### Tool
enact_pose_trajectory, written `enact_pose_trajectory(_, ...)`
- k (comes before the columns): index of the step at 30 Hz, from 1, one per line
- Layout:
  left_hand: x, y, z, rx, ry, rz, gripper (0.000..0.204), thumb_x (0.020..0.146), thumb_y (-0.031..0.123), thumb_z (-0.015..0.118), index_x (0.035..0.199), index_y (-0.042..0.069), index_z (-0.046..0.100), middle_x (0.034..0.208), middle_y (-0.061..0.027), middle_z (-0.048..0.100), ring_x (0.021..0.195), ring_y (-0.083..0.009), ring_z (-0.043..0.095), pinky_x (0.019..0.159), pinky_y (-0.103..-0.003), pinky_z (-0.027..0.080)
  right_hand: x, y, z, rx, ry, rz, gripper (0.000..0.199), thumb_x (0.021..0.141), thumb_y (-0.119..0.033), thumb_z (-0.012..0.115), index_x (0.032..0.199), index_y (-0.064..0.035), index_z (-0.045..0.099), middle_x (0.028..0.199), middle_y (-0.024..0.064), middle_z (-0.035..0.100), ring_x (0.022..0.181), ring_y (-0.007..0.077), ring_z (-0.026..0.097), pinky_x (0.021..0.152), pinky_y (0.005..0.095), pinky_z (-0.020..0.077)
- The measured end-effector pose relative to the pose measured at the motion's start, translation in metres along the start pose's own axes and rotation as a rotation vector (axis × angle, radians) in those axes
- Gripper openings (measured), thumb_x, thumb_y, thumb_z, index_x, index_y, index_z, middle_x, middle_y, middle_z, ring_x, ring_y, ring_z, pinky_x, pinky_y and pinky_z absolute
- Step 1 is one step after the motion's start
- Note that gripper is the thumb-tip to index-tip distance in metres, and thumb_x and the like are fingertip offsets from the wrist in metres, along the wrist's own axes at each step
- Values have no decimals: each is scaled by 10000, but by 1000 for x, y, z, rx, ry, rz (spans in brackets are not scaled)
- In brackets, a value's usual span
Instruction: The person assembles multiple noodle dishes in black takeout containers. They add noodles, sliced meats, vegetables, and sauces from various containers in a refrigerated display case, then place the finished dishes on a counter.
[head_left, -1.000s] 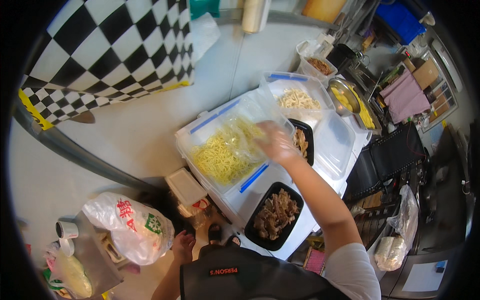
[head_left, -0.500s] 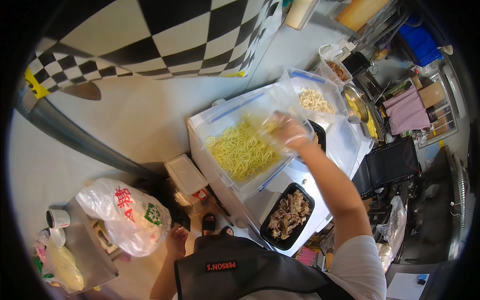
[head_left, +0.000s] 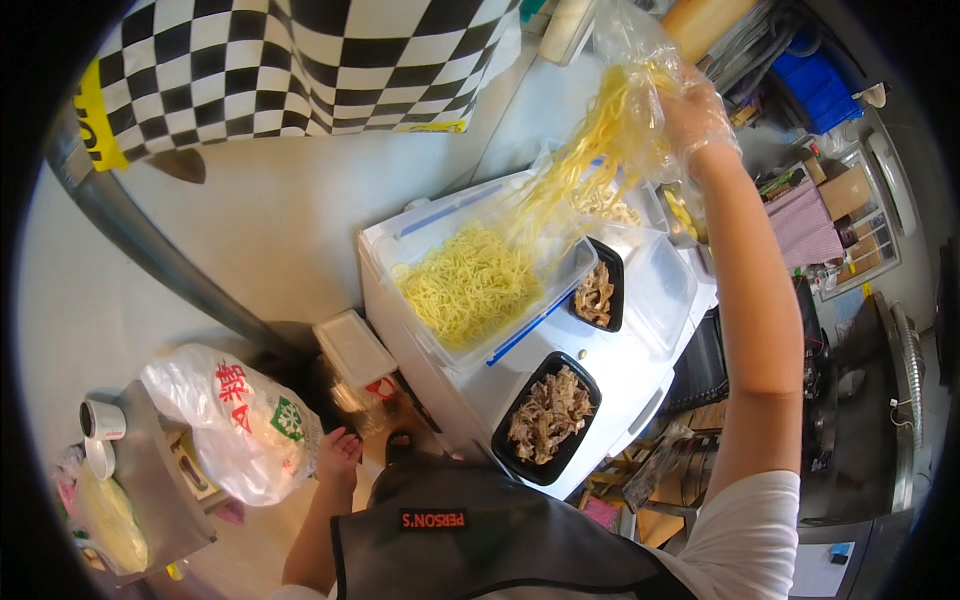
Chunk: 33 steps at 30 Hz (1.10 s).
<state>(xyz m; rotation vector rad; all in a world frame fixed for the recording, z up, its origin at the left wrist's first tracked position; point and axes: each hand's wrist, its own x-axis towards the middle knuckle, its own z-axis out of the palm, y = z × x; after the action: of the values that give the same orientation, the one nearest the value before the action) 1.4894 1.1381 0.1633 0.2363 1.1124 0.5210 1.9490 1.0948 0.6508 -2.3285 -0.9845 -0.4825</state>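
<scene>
My right hand (head_left: 695,115), in a clear plastic glove, is raised at the upper right and closed on a bunch of yellow noodles (head_left: 585,150). The long strands trail down toward a clear plastic bin (head_left: 545,285), where more noodles (head_left: 475,290) lie heaped. Just right of the bin, a black tray (head_left: 617,312) holds brown shredded meat. A second black tray (head_left: 592,405) with similar meat sits nearer to me. Low on the left, my left hand (head_left: 338,458) hangs bare with loosely parted fingers, holding nothing, beside a white plastic bag (head_left: 245,425).
The bin and trays stand on a white worktop (head_left: 625,385). Behind them is another clear container with pale strips (head_left: 605,205). A lidded white box (head_left: 355,345) sits left of the worktop, and a checkered cloth (head_left: 300,70) hangs at the upper left.
My right hand has risen from the bin to the upper right, pulling up a long bunch of noodles. The far black tray is more exposed. My left hand's fingers show more plainly.
</scene>
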Motion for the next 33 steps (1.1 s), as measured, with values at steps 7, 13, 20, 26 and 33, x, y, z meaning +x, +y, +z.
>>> enact_pose_trajectory(7,-23,-9,-21,-12,31,34,365,849,293,489,1098,27,499,935,-108,516,867,-234,490,854,-371,437,23,-9,-47,-216,130,-78,478,760,-237,645,1192,-74,520,1163,142,560,1084,265,535,880,336,444)
enact_pose_trajectory(13,-39,-25,-19,-31,28,49,368,840,296,486,1086,23,509,934,-106,509,881,-230,482,888,-372,416,14,-4,-97,-196,207,-163,462,740,-211,645,1168,-76,535,1141,138,562,1065,267,537,876,344,444)
enact_pose_trajectory(20,-56,-41,-21,22,67,75,361,831,322,468,1043,34,519,892,-89,522,830,-221,504,832,-366,440,2,20,-138,-169,275,-229,446,716,-181,645,1140,-79,552,1115,133,563,1043,269,539,870,353,443)
enact_pose_trajectory(26,-67,-58,-26,14,43,82,349,822,315,488,1036,41,527,897,-90,528,826,-219,504,828,-364,441,-17,44,-170,-144,316,-270,434,696,-156,645,1116,-81,566,1092,128,565,1024,270,542,866,361,443)
enact_pose_trajectory(33,-75,-81,-25,37,8,96,367,829,329,491,1052,40,531,916,-103,529,850,-228,497,851,-376,438,-45,61,-194,-88,359,-353,422,672,-126,645,1088,-84,583,1066,123,566,1002,272,544,861,370,443)
